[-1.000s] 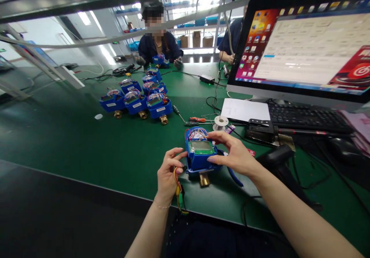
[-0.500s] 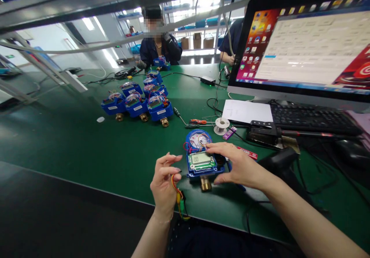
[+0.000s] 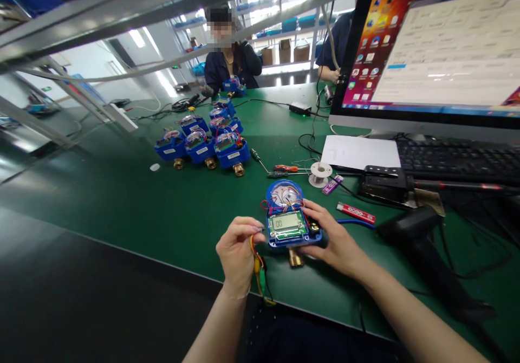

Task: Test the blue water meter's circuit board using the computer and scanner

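Blue meter (image 3: 287, 227) gripped by right hand (image 3: 338, 242), fingers spread wide; left hand (image 3: 239, 249), fingers pinched, holds coloured wires (image 3: 254, 247)

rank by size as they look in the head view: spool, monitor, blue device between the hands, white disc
1. Monitor
2. Blue device
3. Spool
4. White disc

This looks like a factory workshop for electronics. On the long green table (image 3: 182, 211) are an open blue meter (image 3: 288, 224) with a bare circuit board (image 3: 302, 226), a cluster of matching meters (image 3: 200, 147) with brass pipe ends (image 3: 239, 169), screwdrivers (image 3: 286, 168), a spool of wire (image 3: 320, 171) and a scanner (image 3: 434, 265), beside a computer screen (image 3: 455, 59). Across the table are 2 people (image 3: 233, 70) in dark clothes, and behind them shelves (image 3: 303, 69) hold blue bins (image 3: 289, 25) and cardboard boxes (image 3: 285, 52).
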Motion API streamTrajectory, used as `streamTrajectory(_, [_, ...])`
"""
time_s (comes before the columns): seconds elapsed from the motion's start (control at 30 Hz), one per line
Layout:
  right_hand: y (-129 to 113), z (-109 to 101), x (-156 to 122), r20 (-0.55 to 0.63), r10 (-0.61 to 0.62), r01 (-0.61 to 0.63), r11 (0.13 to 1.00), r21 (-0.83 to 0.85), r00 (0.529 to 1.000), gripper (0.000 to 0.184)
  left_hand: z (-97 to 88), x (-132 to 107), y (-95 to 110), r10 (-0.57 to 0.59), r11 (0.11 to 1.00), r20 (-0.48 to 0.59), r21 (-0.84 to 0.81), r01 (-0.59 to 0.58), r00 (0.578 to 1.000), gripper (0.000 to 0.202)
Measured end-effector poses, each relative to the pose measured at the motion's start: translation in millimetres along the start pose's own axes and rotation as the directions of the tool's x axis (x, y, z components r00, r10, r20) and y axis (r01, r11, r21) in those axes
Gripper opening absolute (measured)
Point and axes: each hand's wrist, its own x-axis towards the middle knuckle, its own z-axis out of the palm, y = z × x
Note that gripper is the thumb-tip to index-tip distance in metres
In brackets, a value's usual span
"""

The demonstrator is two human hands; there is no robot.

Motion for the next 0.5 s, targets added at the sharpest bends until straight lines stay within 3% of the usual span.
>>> streamTrajectory(0.17, [10.4,-10.2,7.8,0.110,-0.011,0.001,0.995,0.097,0.994,0.063,-5.5,14.6,-4.7,0.084,0.996,0.150,0.009,-0.086,0.985,0.020])
streamTrajectory(0.33, [18.2,-18.3,18.6,0.178,-0.087,0.055,0.982,0.182,0.980,0.064,-13.7,18.7,-4.4,0.142,0.983,0.337,0.059,-0.171,0.931,0.025])
streamTrajectory(0.5, [21.2,-21.0,23.7,0.192,-0.127,0.088,0.976,0.198,0.973,0.064,-21.2,21.1,-8.0,0.145,0.978,0.425,0.078,-0.196,0.893,0.026])
